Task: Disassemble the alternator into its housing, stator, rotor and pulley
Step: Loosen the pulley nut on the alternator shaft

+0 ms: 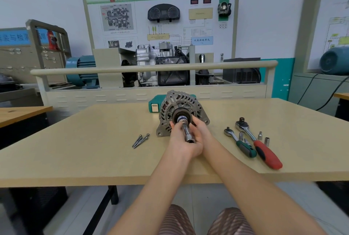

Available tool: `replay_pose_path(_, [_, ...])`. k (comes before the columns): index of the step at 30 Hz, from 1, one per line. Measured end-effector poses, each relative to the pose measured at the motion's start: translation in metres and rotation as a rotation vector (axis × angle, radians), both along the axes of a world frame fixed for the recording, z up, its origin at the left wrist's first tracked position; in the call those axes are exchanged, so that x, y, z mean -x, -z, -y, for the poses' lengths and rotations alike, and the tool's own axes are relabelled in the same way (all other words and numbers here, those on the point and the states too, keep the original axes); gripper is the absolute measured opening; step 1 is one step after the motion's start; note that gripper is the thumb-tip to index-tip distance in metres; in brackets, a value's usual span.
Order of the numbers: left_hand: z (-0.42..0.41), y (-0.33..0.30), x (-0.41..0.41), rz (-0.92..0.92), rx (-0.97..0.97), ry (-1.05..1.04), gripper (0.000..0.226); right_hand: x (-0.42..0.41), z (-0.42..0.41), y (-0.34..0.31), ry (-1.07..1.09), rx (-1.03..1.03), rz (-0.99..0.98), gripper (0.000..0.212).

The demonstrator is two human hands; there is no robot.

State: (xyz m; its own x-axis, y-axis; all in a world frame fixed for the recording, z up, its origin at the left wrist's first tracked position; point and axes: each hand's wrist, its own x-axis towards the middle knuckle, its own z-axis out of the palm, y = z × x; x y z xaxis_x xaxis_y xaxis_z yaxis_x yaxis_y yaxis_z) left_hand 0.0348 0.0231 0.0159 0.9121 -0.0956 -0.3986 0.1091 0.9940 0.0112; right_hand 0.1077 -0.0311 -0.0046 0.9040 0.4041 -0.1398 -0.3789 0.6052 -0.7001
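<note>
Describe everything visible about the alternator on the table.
The alternator is a round, grey cast-metal unit with slotted vent openings and mounting ears, standing on edge on the tan table, its shaft end facing the camera. A dark ring surrounds the centre, where a chrome socket extension is seated. The left hand grips that extension; the right hand rests against the alternator's front. A teal box sits behind it.
</note>
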Motion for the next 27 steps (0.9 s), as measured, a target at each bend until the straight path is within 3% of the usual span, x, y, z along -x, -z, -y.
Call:
replay_pose_path(3, [0.000, -0.002, 0.001, -0.014, -0.025, -0.041, 0.043, -0.011, -0.003, 0.009, -0.118, -0.234, -0.112, 0.050])
replay_pose_path(9, [-0.001, -0.005, 0.010, -0.028, -0.013, -0.023, 0.028, -0.009, -0.005, 0.011, -0.142, -0.230, -0.054, 0.046])
replay_pose_path(14, [-0.007, -0.009, 0.010, -0.073, 0.122, 0.058, 0.016, -0.017, -0.006, 0.014, 0.120, -0.050, 0.085, 0.043])
replay_pose_path(16, [-0.005, -0.008, 0.008, -0.051, 0.130, 0.048, 0.021, -0.014, -0.006, 0.012, 0.043, -0.078, 0.006, 0.041])
replay_pose_path(18, [-0.004, -0.007, 0.007, -0.038, 0.083, 0.024, 0.035, -0.011, -0.005, 0.009, -0.073, -0.204, -0.088, 0.053])
replay_pose_path(21, [0.000, -0.009, 0.009, -0.046, -0.004, -0.010, 0.045, -0.011, -0.004, 0.010, -0.115, -0.219, -0.082, 0.058])
replay_pose_path(27, [0.002, -0.005, 0.008, -0.082, -0.099, 0.028, 0.028, -0.004, -0.002, 0.010, -0.130, -0.226, -0.102, 0.046])
